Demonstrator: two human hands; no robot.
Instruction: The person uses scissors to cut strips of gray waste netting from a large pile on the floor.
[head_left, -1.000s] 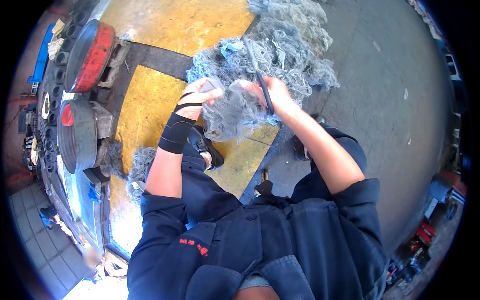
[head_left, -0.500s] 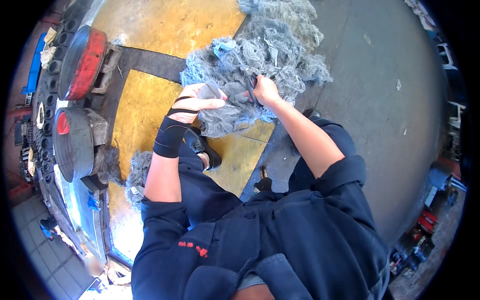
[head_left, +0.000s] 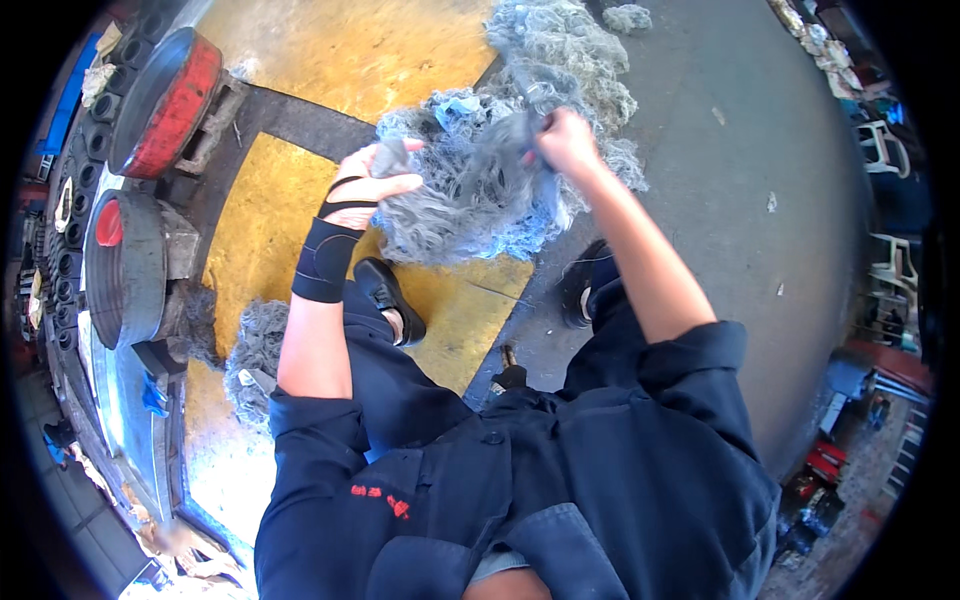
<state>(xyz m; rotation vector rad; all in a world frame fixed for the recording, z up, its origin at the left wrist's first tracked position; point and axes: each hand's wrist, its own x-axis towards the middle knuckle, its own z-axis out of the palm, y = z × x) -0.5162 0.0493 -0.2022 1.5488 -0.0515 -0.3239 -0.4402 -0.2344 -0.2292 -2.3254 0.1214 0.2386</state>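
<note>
My left hand [head_left: 368, 190], with a black wrist support [head_left: 328, 262], is closed on a grey tuft of fibre [head_left: 392, 157], thumb pointing right. Under and beyond both hands lies a heap of tangled grey-blue fibre [head_left: 450, 205], loose and stringy. My right hand [head_left: 568, 145] is at the heap's right side, fingers wrapped round the dark handles of what look like scissors [head_left: 536, 110]. Motion smears the tool, so its blades are hard to make out. Strands of the heap lie between the two hands.
Yellow floor plates [head_left: 270, 200] lie under the heap and my left shoe [head_left: 388, 300]. To the left stand a red-and-black round drum [head_left: 178, 110] and a grey one [head_left: 128, 268] on blocks. A smaller fibre clump [head_left: 258, 350] sits beside my left arm. White stools [head_left: 882, 150] stand far right.
My right hand has moved up and right with the tool, away from my left hand. My left hand has shifted slightly left, still pinching the tuft. The view has shifted a little.
</note>
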